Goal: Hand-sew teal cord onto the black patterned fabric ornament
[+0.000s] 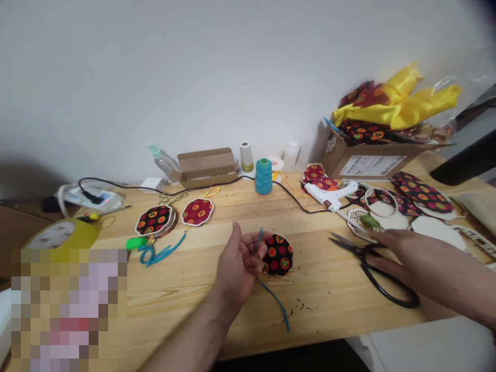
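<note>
My left hand [242, 258] is over the middle of the wooden table [194, 279], fingers curled on a blue cord [276, 302] that trails toward the front edge. A round piece covered in black fabric with red and orange flowers [278, 254] lies right beside that hand. My right hand [403, 253] reaches in from the right and rests on the handles of black scissors [372, 261] lying on the table. Its fingers are partly hidden, so their grip is unclear. Just beyond the scissors sits a small green thing [371, 221] on white cut-out shapes.
Two finished fabric ornaments [155, 219] [198, 211] with blue tassel cords lie at left. A white glue gun [329, 195], teal thread spool [263, 176], small cardboard box [207, 166] and bottles stand at the back. A carton with yellow and patterned fabric [372, 155] sits at right.
</note>
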`<state>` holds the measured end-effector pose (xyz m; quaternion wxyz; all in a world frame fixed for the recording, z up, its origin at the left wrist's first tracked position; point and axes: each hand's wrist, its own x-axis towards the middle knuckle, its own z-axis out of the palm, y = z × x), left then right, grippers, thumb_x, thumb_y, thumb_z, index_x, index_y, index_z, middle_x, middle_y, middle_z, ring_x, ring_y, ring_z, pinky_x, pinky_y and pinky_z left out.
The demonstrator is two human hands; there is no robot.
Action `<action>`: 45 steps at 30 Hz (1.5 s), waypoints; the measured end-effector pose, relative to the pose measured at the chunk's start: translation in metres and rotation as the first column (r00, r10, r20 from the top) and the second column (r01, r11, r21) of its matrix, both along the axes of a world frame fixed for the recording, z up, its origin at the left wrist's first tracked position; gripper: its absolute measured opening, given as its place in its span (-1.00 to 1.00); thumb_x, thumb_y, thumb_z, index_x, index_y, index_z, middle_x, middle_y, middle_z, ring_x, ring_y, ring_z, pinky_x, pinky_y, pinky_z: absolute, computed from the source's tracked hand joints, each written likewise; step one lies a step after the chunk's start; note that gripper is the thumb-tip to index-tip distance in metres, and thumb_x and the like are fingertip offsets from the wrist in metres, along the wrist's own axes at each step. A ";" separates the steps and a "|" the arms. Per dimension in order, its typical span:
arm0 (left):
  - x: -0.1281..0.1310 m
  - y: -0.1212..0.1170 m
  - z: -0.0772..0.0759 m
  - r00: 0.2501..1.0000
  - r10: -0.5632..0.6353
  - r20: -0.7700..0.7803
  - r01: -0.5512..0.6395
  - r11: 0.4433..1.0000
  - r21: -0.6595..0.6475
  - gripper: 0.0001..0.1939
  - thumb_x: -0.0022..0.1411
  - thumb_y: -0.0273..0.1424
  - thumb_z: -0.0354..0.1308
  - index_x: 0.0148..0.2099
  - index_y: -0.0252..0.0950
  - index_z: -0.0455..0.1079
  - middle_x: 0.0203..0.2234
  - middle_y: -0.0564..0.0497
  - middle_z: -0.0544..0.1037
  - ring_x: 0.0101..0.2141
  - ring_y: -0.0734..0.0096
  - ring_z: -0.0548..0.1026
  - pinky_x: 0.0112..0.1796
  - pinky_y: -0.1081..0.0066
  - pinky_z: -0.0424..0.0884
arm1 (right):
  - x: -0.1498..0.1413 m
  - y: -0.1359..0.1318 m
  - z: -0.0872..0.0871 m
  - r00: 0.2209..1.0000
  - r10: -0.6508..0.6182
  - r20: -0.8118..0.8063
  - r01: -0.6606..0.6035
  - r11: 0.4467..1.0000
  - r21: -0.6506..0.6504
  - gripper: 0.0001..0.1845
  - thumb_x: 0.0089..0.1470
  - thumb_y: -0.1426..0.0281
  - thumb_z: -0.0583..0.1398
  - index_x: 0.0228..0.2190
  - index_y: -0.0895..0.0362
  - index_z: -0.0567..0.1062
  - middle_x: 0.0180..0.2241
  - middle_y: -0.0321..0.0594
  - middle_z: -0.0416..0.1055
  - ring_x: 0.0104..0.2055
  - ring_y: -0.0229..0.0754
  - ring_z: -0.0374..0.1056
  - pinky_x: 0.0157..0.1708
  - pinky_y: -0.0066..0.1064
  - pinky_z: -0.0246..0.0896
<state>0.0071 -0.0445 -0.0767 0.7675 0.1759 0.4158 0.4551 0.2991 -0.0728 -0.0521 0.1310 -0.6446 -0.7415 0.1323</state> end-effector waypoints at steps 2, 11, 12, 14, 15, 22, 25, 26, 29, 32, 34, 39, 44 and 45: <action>0.001 -0.001 0.002 1.000 -0.019 -0.002 0.019 1.000 0.003 -0.38 0.12 0.02 -0.10 -0.36 -0.50 0.45 -0.73 0.08 0.22 -0.73 0.70 -0.05 -0.68 0.58 -0.17 | -0.029 0.008 0.008 0.998 0.041 -0.057 -0.042 0.999 -0.021 -0.61 -0.06 0.16 0.16 -0.18 0.05 0.46 -0.15 -0.03 0.41 -0.18 0.09 0.35 -0.23 -0.11 0.24; 0.000 -0.003 0.002 0.987 -0.134 0.090 0.130 0.990 0.044 -0.34 0.10 0.07 -0.12 -0.30 -0.47 0.47 -0.73 0.08 0.22 -0.73 0.68 -0.04 -0.67 0.55 -0.19 | -0.138 0.052 -0.008 0.568 -0.163 -0.807 -0.343 0.844 -0.412 -0.43 -0.18 0.33 0.28 -0.08 0.23 0.37 -0.24 -0.13 0.41 -0.24 -0.20 0.35 -0.17 -0.28 0.24; 0.000 -0.003 0.001 0.985 -0.139 0.099 0.135 0.990 0.048 -0.34 0.11 0.06 -0.13 -0.30 -0.47 0.47 -0.73 0.08 0.22 -0.73 0.68 -0.04 -0.67 0.55 -0.19 | -0.139 0.054 -0.012 0.523 -0.191 -0.830 -0.368 0.828 -0.423 -0.44 -0.18 0.33 0.29 -0.09 0.25 0.38 -0.32 -0.17 0.43 -0.30 -0.23 0.36 -0.18 -0.29 0.24; 0.000 -0.003 0.001 0.984 -0.145 0.101 0.141 0.989 0.042 -0.33 0.12 0.06 -0.15 -0.30 -0.47 0.47 -0.72 0.07 0.23 -0.74 0.69 -0.04 -0.67 0.55 -0.18 | -0.139 0.055 -0.017 0.440 -0.227 -0.869 -0.414 0.807 -0.421 -0.46 -0.19 0.33 0.30 -0.12 0.27 0.40 -0.45 -0.24 0.43 -0.38 -0.25 0.36 -0.22 -0.29 0.23; 0.000 -0.003 0.001 0.985 -0.141 0.099 0.138 0.990 0.036 -0.33 0.12 0.06 -0.16 -0.31 -0.47 0.47 -0.72 0.07 0.24 -0.74 0.68 -0.04 -0.67 0.55 -0.18 | -0.139 0.055 -0.019 0.407 -0.236 -0.882 -0.427 0.805 -0.412 -0.47 -0.21 0.33 0.30 -0.14 0.27 0.42 -0.48 -0.25 0.43 -0.40 -0.25 0.36 -0.23 -0.28 0.23; 0.002 -0.004 0.002 0.990 -0.111 0.084 0.112 0.994 -0.015 -0.36 0.13 0.06 -0.17 -0.39 -0.43 0.44 -0.73 0.05 0.27 -0.74 0.67 -0.02 -0.68 0.56 -0.15 | -0.142 0.051 -0.026 0.330 -0.227 -0.916 -0.391 0.850 -0.352 -0.69 -0.23 0.35 0.31 -0.35 0.22 0.50 -0.56 -0.29 0.42 -0.47 -0.26 0.33 -0.32 -0.33 0.21; 0.002 -0.004 0.003 0.985 -0.150 0.087 0.152 0.988 -0.007 -0.34 0.13 0.07 -0.19 -0.36 -0.45 0.43 -0.73 0.05 0.26 -0.74 0.67 0.00 -0.67 0.55 -0.12 | -0.144 0.053 -0.025 0.353 -0.173 -0.919 -0.337 0.893 -0.297 -0.84 -0.22 0.38 0.31 -0.50 0.20 0.53 -0.45 -0.26 0.43 -0.39 -0.28 0.33 -0.30 -0.39 0.19; 0.002 -0.004 0.003 0.983 -0.160 0.090 0.161 0.987 -0.001 -0.33 0.13 0.07 -0.19 -0.34 -0.46 0.43 -0.72 0.04 0.27 -0.74 0.67 0.00 -0.67 0.55 -0.12 | -0.144 0.053 -0.024 0.368 -0.148 -0.918 -0.313 0.910 -0.272 -0.87 -0.23 0.39 0.31 -0.54 0.19 0.53 -0.42 -0.26 0.42 -0.36 -0.28 0.33 -0.28 -0.40 0.19; 0.002 -0.003 0.002 0.980 -0.172 0.100 0.172 0.985 0.007 -0.34 0.14 0.04 -0.19 -0.32 -0.47 0.43 -0.71 0.03 0.29 -0.74 0.67 -0.01 -0.67 0.55 -0.12 | -0.144 0.054 -0.022 0.435 -0.086 -0.896 -0.235 0.950 -0.205 -0.93 -0.25 0.43 0.31 -0.60 0.19 0.54 -0.40 -0.24 0.40 -0.33 -0.27 0.32 -0.29 -0.42 0.19; 0.002 -0.003 0.001 0.977 -0.180 0.115 0.181 0.983 0.001 -0.42 0.18 -0.04 -0.17 -0.35 -0.47 0.43 -0.71 0.00 0.31 -0.74 0.67 -0.04 -0.67 0.55 -0.15 | -0.145 0.054 -0.024 0.501 -0.038 -0.865 -0.188 0.970 -0.152 -0.96 -0.23 0.46 0.29 -0.62 0.18 0.53 -0.42 -0.24 0.40 -0.34 -0.27 0.33 -0.30 -0.42 0.19; 0.002 -0.003 0.000 0.978 -0.172 0.122 0.174 0.985 -0.007 -0.53 0.19 -0.16 -0.13 -0.36 -0.47 0.42 -0.68 -0.03 0.35 -0.72 0.68 -0.04 -0.66 0.56 -0.15 | -0.144 0.054 -0.026 0.534 -0.003 -0.846 -0.172 0.979 -0.111 -0.96 -0.21 0.48 0.27 -0.62 0.17 0.52 -0.42 -0.25 0.40 -0.35 -0.28 0.33 -0.30 -0.42 0.20; 0.004 -0.004 -0.003 0.988 -0.140 0.063 0.138 0.990 0.033 -0.80 0.13 -0.43 0.02 -0.37 -0.46 0.40 -0.54 -0.03 0.41 -0.69 0.73 -0.05 -0.65 0.58 -0.14 | -0.143 0.054 -0.033 0.587 0.092 -0.804 -0.154 0.988 0.001 -0.91 -0.15 0.50 0.25 -0.62 0.16 0.49 -0.42 -0.27 0.40 -0.36 -0.29 0.34 -0.32 -0.45 0.21; 0.005 -0.005 -0.005 0.991 -0.131 0.001 0.130 0.989 0.072 -0.88 0.07 -0.47 0.14 -0.32 -0.44 0.42 -0.51 0.01 0.39 -0.68 0.78 -0.03 -0.65 0.60 -0.13 | -0.142 0.055 -0.033 0.620 0.104 -0.778 -0.150 0.989 0.014 -0.91 -0.13 0.51 0.24 -0.61 0.17 0.49 -0.40 -0.26 0.40 -0.36 -0.31 0.34 -0.33 -0.47 0.21; 0.005 -0.005 -0.005 0.990 -0.137 -0.017 0.138 0.987 0.081 -0.87 0.07 -0.46 0.15 -0.32 -0.45 0.42 -0.51 0.00 0.40 -0.68 0.79 -0.02 -0.65 0.60 -0.12 | -0.142 0.055 -0.033 0.622 0.103 -0.776 -0.149 0.989 0.012 -0.90 -0.13 0.51 0.23 -0.61 0.17 0.48 -0.40 -0.26 0.40 -0.35 -0.31 0.34 -0.32 -0.47 0.21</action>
